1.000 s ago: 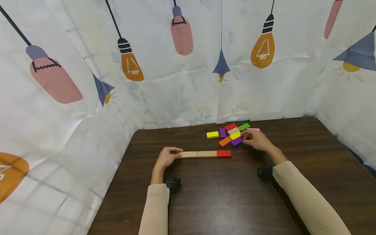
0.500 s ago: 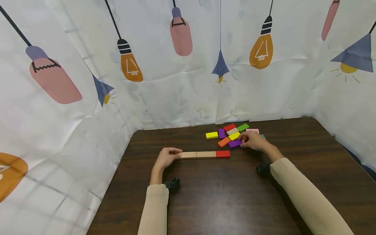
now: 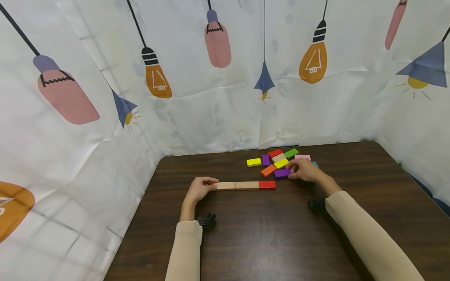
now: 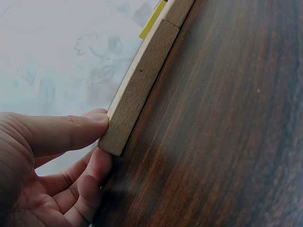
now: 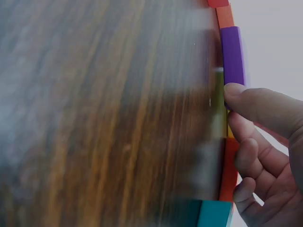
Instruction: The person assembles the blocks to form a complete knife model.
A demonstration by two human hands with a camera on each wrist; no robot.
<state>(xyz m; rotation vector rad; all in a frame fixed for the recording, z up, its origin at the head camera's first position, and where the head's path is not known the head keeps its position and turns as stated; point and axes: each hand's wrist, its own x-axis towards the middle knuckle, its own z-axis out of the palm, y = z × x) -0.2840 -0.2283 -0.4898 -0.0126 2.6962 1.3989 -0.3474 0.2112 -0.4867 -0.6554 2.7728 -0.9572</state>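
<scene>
In the head view, two plain wooden blocks (image 3: 247, 185) and a red block (image 3: 267, 185) lie end to end in a row. My left hand (image 3: 199, 189) holds the row's left end; in the left wrist view its thumb and fingers pinch the end of the plain wooden block (image 4: 142, 80). My right hand (image 3: 305, 170) is at the near side of a cluster of coloured blocks. It grips the right end of a purple block (image 3: 281, 173), and the right wrist view shows the thumb against that purple block (image 5: 232, 54).
Around the purple block lie an orange block (image 3: 268, 170), a yellow block (image 3: 281, 163), a green block (image 3: 291, 153), a pink block (image 3: 302, 157) and several others. A teal block (image 5: 214, 213) sits below the right fingers. The dark wooden table (image 3: 239, 234) meets a printed curtain (image 3: 218, 117) behind.
My right hand has shifted slightly left and toward me. The purple block has turned straighter and slid a little nearer to me. My left hand stays at the row's end.
</scene>
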